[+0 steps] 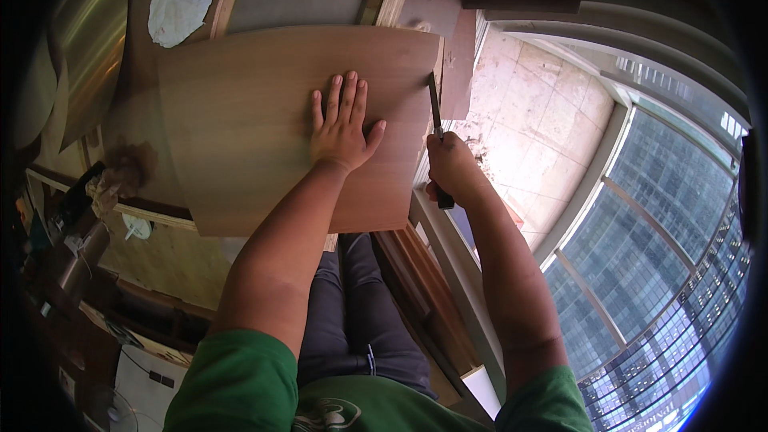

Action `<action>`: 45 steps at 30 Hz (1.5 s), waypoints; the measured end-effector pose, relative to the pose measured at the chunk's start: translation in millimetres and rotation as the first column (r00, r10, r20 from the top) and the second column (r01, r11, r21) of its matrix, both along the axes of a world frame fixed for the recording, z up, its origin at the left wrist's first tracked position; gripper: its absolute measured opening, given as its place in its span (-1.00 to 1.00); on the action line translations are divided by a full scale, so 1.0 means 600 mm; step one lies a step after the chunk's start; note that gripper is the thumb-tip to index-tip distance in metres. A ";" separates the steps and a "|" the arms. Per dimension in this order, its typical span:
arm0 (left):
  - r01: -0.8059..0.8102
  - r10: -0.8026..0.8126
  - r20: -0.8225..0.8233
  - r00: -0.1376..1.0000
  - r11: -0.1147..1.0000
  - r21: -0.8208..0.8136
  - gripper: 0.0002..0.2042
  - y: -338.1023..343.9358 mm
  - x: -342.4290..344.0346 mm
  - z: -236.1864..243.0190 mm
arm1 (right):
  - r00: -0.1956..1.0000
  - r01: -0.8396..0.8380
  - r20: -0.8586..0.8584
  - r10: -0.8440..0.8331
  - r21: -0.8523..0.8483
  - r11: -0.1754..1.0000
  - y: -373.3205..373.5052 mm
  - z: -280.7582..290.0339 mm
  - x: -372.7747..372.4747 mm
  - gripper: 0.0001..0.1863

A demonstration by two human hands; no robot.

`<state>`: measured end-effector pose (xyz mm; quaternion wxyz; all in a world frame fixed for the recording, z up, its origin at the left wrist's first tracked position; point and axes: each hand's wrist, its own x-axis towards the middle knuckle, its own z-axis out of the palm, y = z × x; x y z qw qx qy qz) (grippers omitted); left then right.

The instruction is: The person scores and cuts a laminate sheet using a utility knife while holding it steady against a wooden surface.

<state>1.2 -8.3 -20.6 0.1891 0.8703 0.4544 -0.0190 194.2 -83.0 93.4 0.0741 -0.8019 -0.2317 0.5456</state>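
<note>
Near the window [652,228], a wood-grained panel [260,128]

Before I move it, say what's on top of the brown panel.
The left hand lies palm-down on the brown panel. The surface directly beneath that hand is covered, unseen.

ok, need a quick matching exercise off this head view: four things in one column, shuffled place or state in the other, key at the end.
Things:
1) person's left hand
2) person's right hand
3) crumpled white roundish piece
4) large window with pale frame bars

Place or state:
A) upper left of the view, at the far edge of the panel
B) closed around a long, slim dark tool
C) far right of the view
D) palm down, fingers extended, on a brown wood-grain panel

Pairs: 1-D, 2-B, 3-A, 4-C
</note>
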 end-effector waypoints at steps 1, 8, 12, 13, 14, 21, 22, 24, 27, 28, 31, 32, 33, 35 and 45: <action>0.000 0.000 0.003 1.000 1.000 -0.004 -0.18 -0.001 0.000 0.001 | 1.000 0.019 -0.005 -0.019 -0.004 1.000 0.001 -0.002 0.000 -0.59; -0.020 0.020 0.024 1.000 1.000 0.011 -0.17 -0.001 -0.003 -0.002 | 0.973 0.218 -0.028 -0.228 -0.207 0.954 0.053 0.005 -0.030 -0.59; -0.021 0.019 0.059 0.998 0.999 0.038 -0.18 0.003 0.008 -0.005 | 0.907 -0.422 -0.060 0.417 -0.146 0.895 0.027 -0.082 0.003 -0.63; -0.020 0.018 0.060 0.998 0.999 0.027 -0.18 -0.004 0.003 -0.007 | 0.910 -0.415 -0.075 0.408 -0.154 0.897 0.030 -0.087 0.005 -0.64; -0.023 0.022 0.048 0.999 0.999 0.024 -0.18 -0.005 -0.001 -0.008 | 0.993 -0.091 -0.099 0.071 -0.214 0.973 0.046 -0.059 0.003 -0.64; -0.021 0.021 0.022 1.000 1.000 0.018 -0.18 -0.005 -0.002 0.000 | 0.892 0.381 -0.165 -0.420 -0.223 0.897 0.017 0.050 -0.006 -0.64; -0.018 0.017 0.022 1.000 1.000 0.021 -0.17 -0.003 0.000 0.000 | 0.891 0.377 -0.178 -0.417 -0.221 0.900 0.011 0.055 -0.005 -0.64; -0.022 0.021 0.032 0.999 1.000 0.023 -0.18 -0.002 0.000 -0.001 | 0.890 0.365 -0.205 -0.408 -0.216 0.906 0.002 0.063 -0.002 -0.65; -0.021 0.021 0.029 0.999 1.000 0.019 -0.18 -0.004 -0.001 -0.001 | 0.910 0.336 -0.160 -0.382 -0.251 0.908 0.006 0.079 -0.011 -0.67; -0.021 0.020 0.025 0.999 1.000 0.018 -0.18 -0.003 -0.003 -0.002 | 0.916 0.321 -0.165 -0.367 -0.251 0.913 0.009 0.086 -0.014 -0.67; -0.028 0.028 0.027 0.999 1.000 0.002 -0.18 -0.002 -0.003 -0.003 | 0.945 0.253 -0.157 -0.288 -0.213 0.944 0.008 0.094 -0.023 -0.68; -0.028 0.028 0.024 0.999 1.000 0.006 -0.18 -0.003 -0.004 -0.003 | 0.961 0.216 -0.136 -0.241 -0.178 0.960 0.003 0.088 -0.029 -0.68; -0.028 0.028 0.020 0.999 1.000 0.009 -0.18 -0.003 -0.005 -0.003 | 0.974 0.176 -0.114 -0.193 -0.143 0.974 -0.002 0.079 -0.034 -0.68; -0.017 0.017 0.030 0.999 1.000 0.009 -0.18 -0.003 0.004 -0.002 | 0.996 -0.090 -0.029 0.089 -0.023 0.996 -0.049 0.001 -0.025 -0.74; -0.031 0.031 0.025 0.999 0.999 0.014 -0.17 -0.005 -0.003 -0.002 | 0.994 0.095 -0.040 -0.100 -0.106 0.990 -0.045 0.024 -0.028 -0.57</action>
